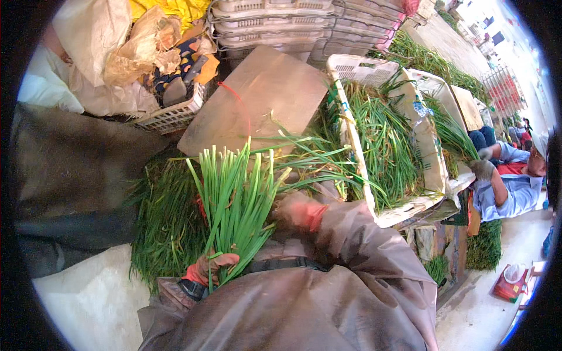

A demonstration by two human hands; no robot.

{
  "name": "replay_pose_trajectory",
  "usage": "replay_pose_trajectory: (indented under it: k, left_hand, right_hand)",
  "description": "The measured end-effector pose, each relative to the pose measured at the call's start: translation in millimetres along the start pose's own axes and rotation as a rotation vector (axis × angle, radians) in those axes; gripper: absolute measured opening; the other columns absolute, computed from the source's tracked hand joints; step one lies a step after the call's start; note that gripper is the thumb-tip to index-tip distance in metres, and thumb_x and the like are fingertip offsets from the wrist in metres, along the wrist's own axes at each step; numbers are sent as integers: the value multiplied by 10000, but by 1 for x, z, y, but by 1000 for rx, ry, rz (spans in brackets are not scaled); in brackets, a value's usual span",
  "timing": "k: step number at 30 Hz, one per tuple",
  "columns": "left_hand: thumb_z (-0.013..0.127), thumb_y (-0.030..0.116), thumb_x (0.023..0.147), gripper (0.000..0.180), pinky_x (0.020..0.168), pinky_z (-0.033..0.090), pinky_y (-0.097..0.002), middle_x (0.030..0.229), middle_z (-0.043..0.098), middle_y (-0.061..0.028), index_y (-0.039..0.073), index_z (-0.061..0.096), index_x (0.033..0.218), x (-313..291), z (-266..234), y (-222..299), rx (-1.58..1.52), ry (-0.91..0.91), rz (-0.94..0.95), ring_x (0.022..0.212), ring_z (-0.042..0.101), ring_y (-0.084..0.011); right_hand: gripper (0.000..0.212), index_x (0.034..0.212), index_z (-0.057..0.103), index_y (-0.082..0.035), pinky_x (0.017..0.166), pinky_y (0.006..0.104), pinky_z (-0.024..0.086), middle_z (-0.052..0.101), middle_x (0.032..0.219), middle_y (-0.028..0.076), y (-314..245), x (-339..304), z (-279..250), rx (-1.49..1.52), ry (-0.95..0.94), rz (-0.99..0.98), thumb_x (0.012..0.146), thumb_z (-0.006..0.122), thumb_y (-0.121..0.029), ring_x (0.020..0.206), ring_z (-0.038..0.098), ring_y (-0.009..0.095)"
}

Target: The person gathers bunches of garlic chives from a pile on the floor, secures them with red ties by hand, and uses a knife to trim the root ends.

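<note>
My left hand (214, 269), in a reddish-brown glove, is closed around the lower part of a bunch of garlic chives (234, 205). The pale cut ends of the bunch point away from me. Just right of the bunch is my right hand (293, 210), smeared by motion, with a red cuff at the wrist. Its fingers cannot be made out, nor whether it holds anything. A thick heap of darker chives (167, 216) lies to the left, with a bit of red tie beside the bunch. Loose chives (322, 155) stretch between the bunch and the crate at right.
A white plastic crate (366, 172) full of chives stands at my right. Ahead lies a tilted brown board (257, 88) with a red tie (237, 99) on it. Stacked white crates (272, 26) rise behind. At far right, a co-worker's gloved hand (483, 169) is near more chives.
</note>
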State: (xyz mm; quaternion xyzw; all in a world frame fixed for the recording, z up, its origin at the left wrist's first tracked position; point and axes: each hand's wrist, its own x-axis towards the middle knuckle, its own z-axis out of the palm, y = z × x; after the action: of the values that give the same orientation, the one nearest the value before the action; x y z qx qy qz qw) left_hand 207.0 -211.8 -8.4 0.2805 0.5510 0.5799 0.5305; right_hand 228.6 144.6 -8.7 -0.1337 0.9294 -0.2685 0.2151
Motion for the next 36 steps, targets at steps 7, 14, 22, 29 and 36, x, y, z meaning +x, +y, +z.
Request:
replay_pose_trajectory:
  k: [7,14,22,29,36]
  left_hand:
    - [730,308,748,528,950,393,-328,1167,578,-77,41,567,1174,12,27,31,-337,122,-178,1080,527,-188]
    - [781,202,720,666,871,457,-309,1182,580,-36,55,454,1283,49,30,48,-109,117,-13,1037,556,-179]
    - [646,89,831,525,918,474,-348,1239,514,-141,-8,404,1288,14,-1,-16,-787,66,-387,1071,552,-207]
    - [307,580,880,771,979,370,-387,1334,426,-204,-42,363,1332,-7,-29,-105,-498,-18,-329,1211,443,-265]
    - [519,439,853,640,976,376,-414,1286,477,-205,28,400,1328,9,-16,-45,-478,-112,-251,1154,494,-286]
  right_hand:
    - [227,909,642,-115,600,376,479,620,722,95,-11,-37,-80,279,161,-192,687,597,-126,686,610,294]
    - [162,883,576,-111,609,416,477,580,764,116,-44,-33,-108,213,156,-44,762,594,-217,746,592,322]
    - [356,973,669,-97,751,331,494,653,985,117,-8,-37,-159,-45,233,262,844,518,-392,841,633,265]
    - [480,1127,580,-63,819,348,472,612,1041,177,105,-159,-162,-407,635,711,754,711,-335,997,571,275]
    - [636,1347,398,-127,833,306,479,503,1221,91,-41,-101,-95,1197,413,268,784,686,-56,983,542,190]
